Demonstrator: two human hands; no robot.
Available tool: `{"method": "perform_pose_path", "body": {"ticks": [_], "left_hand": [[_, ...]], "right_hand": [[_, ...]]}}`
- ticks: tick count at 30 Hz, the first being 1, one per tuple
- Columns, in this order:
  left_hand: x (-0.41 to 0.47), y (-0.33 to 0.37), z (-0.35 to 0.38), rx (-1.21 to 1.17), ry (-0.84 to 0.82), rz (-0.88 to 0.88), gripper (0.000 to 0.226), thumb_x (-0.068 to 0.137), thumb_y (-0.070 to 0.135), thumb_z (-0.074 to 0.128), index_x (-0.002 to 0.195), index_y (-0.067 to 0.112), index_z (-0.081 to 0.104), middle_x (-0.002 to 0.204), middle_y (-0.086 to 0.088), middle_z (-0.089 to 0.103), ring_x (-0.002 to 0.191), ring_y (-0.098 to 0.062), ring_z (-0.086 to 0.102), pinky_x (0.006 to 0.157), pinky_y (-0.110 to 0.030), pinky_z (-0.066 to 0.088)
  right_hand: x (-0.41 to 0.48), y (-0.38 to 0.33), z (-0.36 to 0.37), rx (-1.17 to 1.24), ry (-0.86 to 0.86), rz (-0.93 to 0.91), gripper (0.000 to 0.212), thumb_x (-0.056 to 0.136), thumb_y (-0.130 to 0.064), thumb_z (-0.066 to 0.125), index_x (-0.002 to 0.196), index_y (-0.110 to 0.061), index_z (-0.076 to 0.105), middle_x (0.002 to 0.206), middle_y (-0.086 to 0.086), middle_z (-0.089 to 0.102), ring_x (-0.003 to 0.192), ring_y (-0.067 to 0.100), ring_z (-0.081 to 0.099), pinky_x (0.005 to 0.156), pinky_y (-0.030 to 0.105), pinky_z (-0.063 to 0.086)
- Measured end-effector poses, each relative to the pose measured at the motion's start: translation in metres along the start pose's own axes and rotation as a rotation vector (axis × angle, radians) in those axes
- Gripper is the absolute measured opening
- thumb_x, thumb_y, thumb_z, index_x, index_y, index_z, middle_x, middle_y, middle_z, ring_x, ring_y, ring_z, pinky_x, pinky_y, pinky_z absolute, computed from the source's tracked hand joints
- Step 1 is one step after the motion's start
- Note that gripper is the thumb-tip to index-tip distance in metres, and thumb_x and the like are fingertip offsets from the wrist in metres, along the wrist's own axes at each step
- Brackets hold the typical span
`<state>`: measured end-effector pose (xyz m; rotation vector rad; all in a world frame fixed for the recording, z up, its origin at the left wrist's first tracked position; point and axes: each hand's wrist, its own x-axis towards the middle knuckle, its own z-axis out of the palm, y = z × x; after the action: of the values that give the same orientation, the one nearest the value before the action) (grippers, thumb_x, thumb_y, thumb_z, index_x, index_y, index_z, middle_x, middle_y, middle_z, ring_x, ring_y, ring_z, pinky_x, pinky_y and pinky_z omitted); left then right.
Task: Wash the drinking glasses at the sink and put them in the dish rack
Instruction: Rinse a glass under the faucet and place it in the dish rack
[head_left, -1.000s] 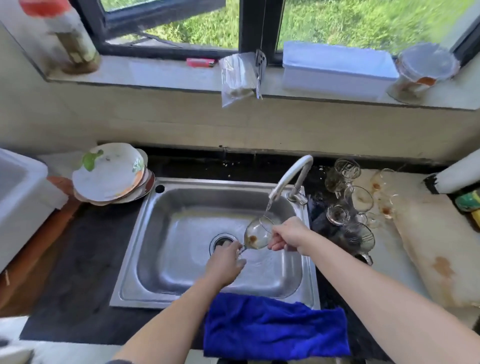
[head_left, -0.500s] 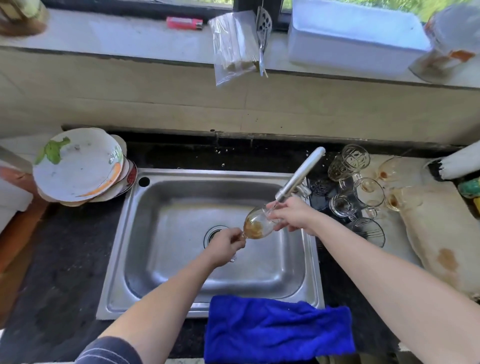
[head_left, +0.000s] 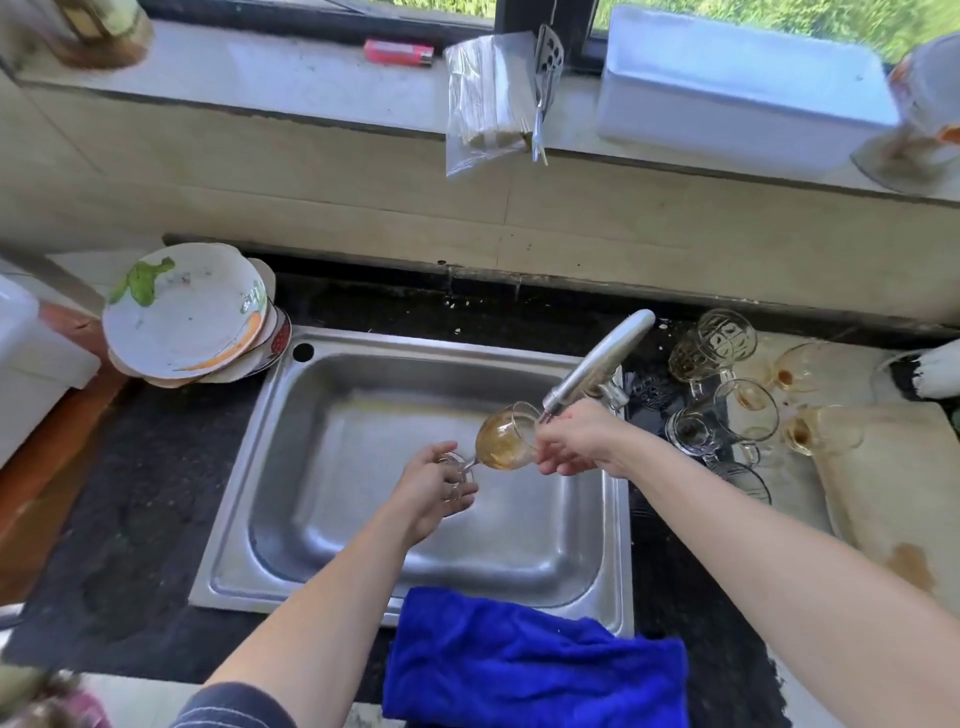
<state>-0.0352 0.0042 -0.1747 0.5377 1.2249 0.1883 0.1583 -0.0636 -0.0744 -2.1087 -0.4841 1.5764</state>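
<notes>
Two hands on one wine glass (head_left: 506, 441): I see left hand (head_left: 434, 486) curled round foot and stem, right hand (head_left: 576, 439) pinching bowl at rim. Glass lies tilted over sink (head_left: 363, 415), mouth just under faucet spout (head_left: 602, 364), amber residue inside. I judge it light, rigid, thin-walled, slick when wet. Stem weakest, so support bowl, squeeze gently. Unwashed glasses (head_left: 711, 348) stand on counter to right.

Home kitchen, steel sink (head_left: 322, 519), stacked plates (head_left: 182, 317), windowsill (head_left: 291, 73)
</notes>
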Motion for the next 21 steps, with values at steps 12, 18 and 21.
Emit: {"method": "perform_pose_path", "body": {"ticks": [12,18,21], "left_hand": [[0.004,0.004,0.006,0.189,0.049,-0.082,0.018,0.092,0.017,0.041,0.099,0.019,0.058,0.074,-0.02,0.066,0.045,-0.017,0.037,0.042,-0.017,0.028],[0.004,0.002,0.007,0.118,-0.029,-0.068,0.019,0.094,0.018,0.047,0.107,0.009,0.058,0.073,-0.013,0.061,0.061,-0.024,0.055,0.056,-0.029,0.049],[0.011,0.002,0.009,-0.018,-0.051,-0.022,0.033,0.095,0.002,0.042,0.126,0.012,0.045,0.085,-0.018,0.061,0.069,-0.031,0.06,0.06,-0.035,0.053]], "right_hand": [[-0.012,-0.006,-0.004,-0.031,-0.059,-0.079,0.015,0.08,0.005,0.064,0.094,0.009,0.062,0.077,0.019,0.068,0.061,0.023,0.068,0.048,0.023,0.053],[-0.013,-0.01,0.003,0.062,0.002,-0.094,0.002,0.091,0.0,0.058,0.089,0.001,0.058,0.069,0.019,0.068,0.052,0.019,0.066,0.045,0.021,0.054],[-0.012,-0.007,0.004,0.058,-0.007,-0.07,0.018,0.096,-0.012,0.056,0.089,0.005,0.06,0.074,0.021,0.071,0.055,0.02,0.067,0.044,0.021,0.053]]}}
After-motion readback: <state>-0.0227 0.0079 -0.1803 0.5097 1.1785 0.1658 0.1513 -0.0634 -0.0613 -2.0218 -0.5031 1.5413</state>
